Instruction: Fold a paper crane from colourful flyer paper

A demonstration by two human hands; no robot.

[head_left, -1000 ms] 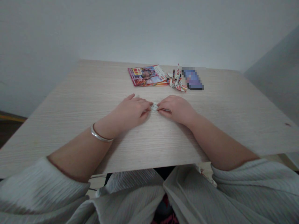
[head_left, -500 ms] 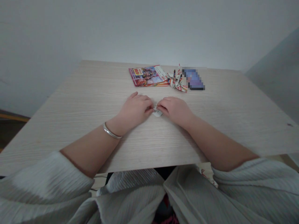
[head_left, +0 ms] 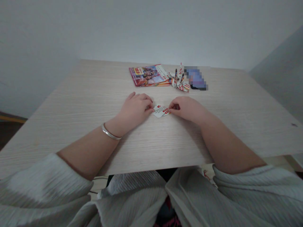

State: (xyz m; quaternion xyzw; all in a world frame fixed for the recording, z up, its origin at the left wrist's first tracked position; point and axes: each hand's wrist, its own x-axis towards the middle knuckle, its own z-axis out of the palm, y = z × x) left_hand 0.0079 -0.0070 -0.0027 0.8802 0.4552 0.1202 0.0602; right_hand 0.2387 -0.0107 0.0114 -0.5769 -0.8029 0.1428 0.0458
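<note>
A small folded piece of paper [head_left: 161, 111], white with red print, is between my two hands just above or on the table. My left hand [head_left: 138, 108] pinches its left corner between thumb and fingers. At the right corner, the thumb and forefinger of my right hand [head_left: 186, 107] are closed on the paper. Behind the hands stands a folded paper figure [head_left: 180, 82] with pointed tips, in similar white and red printed paper.
Several colourful printed leaflets [head_left: 149, 75] lie stacked at the back of the pale wooden table [head_left: 94, 94]. To the right of the paper figure lies a blurred-out phone-like object [head_left: 197, 78]. A wall [head_left: 142, 31] rises behind the table.
My right hand has moved to the right, away from the left one. More of the folded paper's printed face now shows between them.
</note>
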